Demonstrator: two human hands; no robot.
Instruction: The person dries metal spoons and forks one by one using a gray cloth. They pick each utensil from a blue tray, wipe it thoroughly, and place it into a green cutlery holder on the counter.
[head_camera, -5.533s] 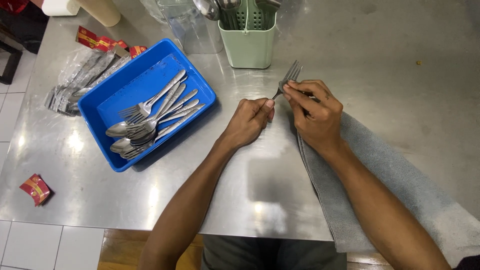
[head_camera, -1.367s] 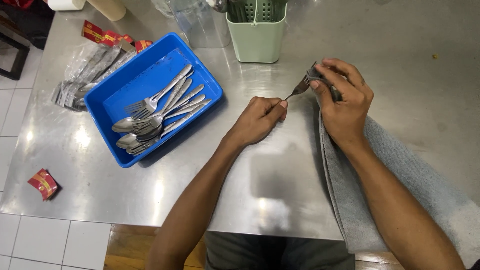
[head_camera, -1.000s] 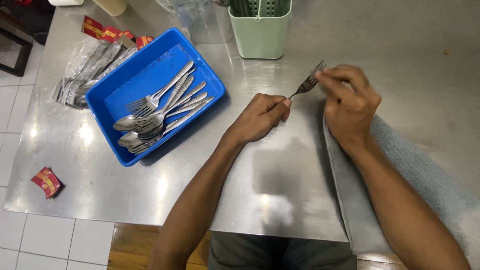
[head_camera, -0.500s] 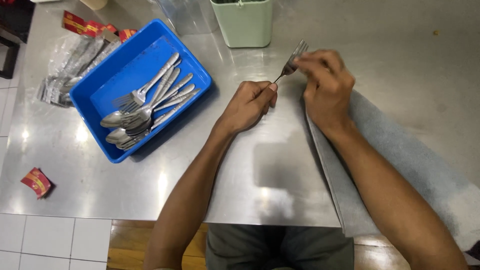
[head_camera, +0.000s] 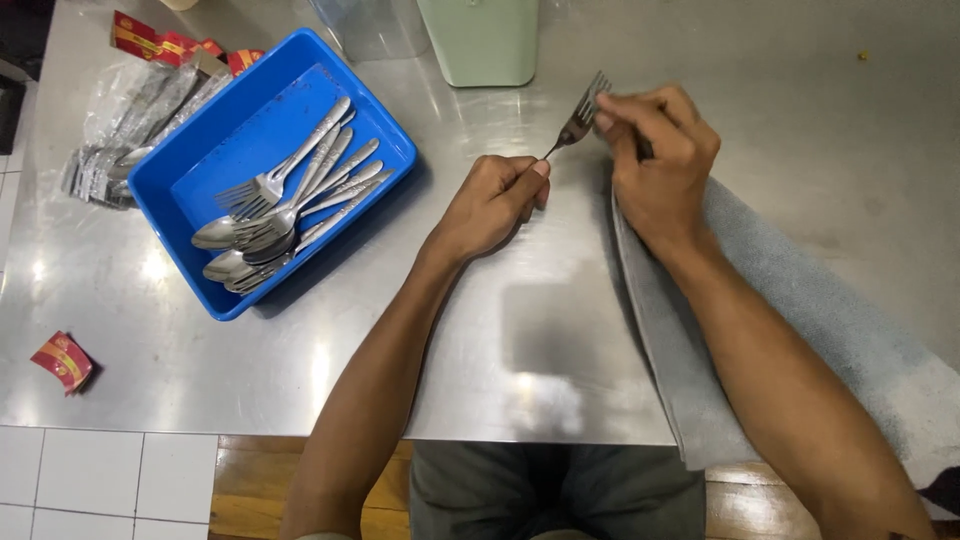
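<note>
Slim steel fork (head_camera: 578, 120) slanting toward 1 o'clock: left hand (head_camera: 490, 205) pinching the handle end, right hand (head_camera: 655, 165) closed round the tines with grey cloth (head_camera: 800, 330), blue plastic tray (head_camera: 190, 165) off at 9.

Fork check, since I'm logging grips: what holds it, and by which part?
The left hand grips the fork by its handle; the right hand pinches the tines.

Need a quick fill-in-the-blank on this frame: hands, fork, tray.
1. The left hand holds the fork by its ____.
2. The right hand pinches the fork's ____ end.
3. The spare cutlery lies in a ____ tray.
4. A grey ____ lies under the right forearm.

Missing words: handle; tined; blue; cloth
</note>
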